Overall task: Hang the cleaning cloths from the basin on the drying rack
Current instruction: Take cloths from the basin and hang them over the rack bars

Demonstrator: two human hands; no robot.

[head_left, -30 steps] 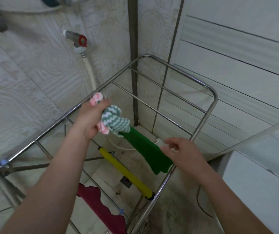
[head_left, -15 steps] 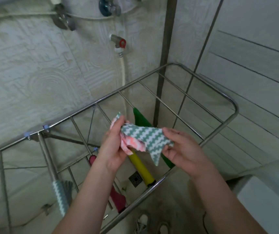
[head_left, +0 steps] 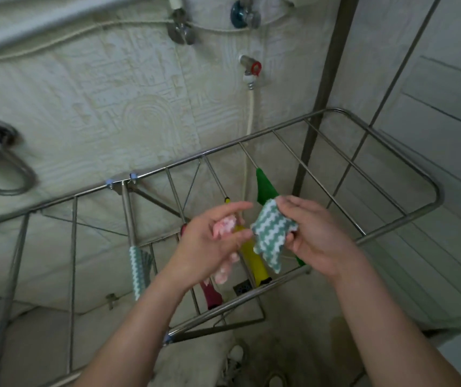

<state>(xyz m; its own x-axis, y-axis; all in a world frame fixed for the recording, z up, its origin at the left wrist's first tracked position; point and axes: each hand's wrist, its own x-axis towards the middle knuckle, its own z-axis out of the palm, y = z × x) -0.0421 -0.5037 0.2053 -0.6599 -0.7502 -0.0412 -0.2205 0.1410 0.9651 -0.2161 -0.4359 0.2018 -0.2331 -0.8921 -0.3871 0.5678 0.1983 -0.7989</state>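
Above a stainless steel wire drying rack (head_left: 204,157), the left hand (head_left: 209,247) loosely grips a crumpled pink-and-white cloth (head_left: 225,229). Just beside it, the right hand (head_left: 315,236) pinches the top of a green-and-white zigzag cloth (head_left: 269,236), which dangles. A plain green cloth (head_left: 265,188), a yellow cloth (head_left: 254,261) and a maroon cloth (head_left: 212,296) hang on the rails beneath.

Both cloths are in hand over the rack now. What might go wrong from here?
1. The left hand holds the pink cloth with a finger extended and a tail dangling; it may slip between the drying rack rungs to the floor.
2. The yellow cloth and green cloth already hang beneath the right hand; draping its green-and-white cloth there would overlap them.
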